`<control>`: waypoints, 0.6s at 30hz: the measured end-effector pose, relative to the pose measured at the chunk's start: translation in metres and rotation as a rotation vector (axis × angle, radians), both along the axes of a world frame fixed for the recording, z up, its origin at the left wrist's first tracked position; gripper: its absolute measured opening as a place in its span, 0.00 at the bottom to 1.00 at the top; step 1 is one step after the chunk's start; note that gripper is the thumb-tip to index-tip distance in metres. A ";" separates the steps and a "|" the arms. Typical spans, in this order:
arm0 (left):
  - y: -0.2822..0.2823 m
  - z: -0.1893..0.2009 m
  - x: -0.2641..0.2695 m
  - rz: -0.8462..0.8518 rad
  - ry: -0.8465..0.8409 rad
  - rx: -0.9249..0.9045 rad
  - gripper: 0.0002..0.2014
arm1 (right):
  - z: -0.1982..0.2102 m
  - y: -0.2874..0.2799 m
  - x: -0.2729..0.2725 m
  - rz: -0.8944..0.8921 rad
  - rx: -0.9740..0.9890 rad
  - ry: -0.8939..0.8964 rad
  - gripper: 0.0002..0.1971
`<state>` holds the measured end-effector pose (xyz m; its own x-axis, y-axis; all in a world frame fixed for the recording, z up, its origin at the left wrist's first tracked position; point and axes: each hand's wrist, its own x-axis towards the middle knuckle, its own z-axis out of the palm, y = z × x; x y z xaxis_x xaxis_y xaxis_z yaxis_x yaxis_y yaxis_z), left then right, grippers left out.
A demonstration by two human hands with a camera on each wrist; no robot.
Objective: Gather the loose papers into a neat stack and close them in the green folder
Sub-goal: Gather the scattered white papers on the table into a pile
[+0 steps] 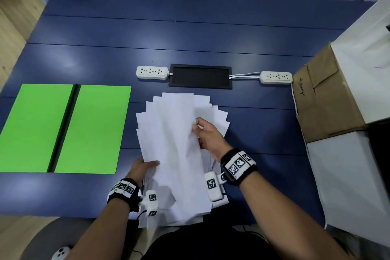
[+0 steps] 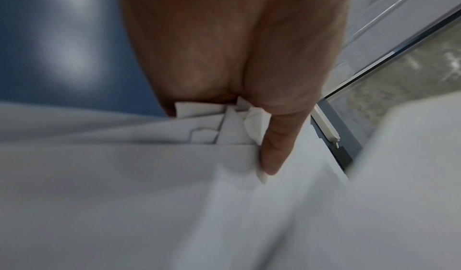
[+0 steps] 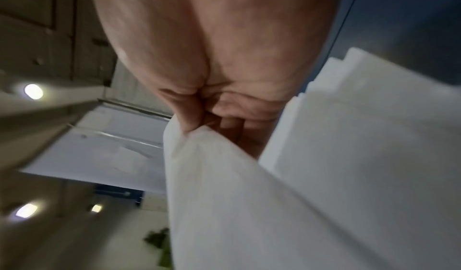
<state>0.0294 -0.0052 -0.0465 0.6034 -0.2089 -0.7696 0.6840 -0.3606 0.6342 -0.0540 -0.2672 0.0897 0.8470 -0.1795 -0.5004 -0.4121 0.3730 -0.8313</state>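
Head view: the left hand [image 1: 141,168] grips the near left edge of a fanned bundle of white papers [image 1: 175,133], thumb on top, while the right hand [image 1: 207,133] pinches the bundle's right side farther from the person, so both hands are clamped on it, apart. The bundle's long axis runs near to far. The green folder [image 1: 63,129] lies open and flat on the blue table [image 1: 190,34] to the left, nearer the left hand.

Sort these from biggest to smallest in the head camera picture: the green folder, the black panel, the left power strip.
1. green folder, lying open
2. black panel
3. left power strip
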 end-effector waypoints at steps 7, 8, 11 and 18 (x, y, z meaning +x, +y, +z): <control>-0.003 0.010 0.002 0.030 0.093 0.032 0.27 | -0.092 -0.015 -0.022 -0.084 -0.713 0.651 0.11; -0.003 0.009 0.004 0.034 0.121 0.036 0.34 | -0.094 -0.012 -0.024 -0.079 -0.735 0.680 0.13; 0.000 0.006 0.005 -0.086 0.043 0.060 0.50 | -0.095 -0.001 -0.026 -0.205 -0.794 0.724 0.25; -0.014 0.012 0.003 -0.179 -0.030 0.000 0.19 | -0.103 0.000 -0.031 -0.332 -0.269 0.718 0.22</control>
<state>0.0329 -0.0192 -0.0340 0.5790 -0.3153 -0.7518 0.5898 -0.4746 0.6533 -0.0851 -0.2675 -0.0135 0.2208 -0.5540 -0.8027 -0.7790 0.3950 -0.4869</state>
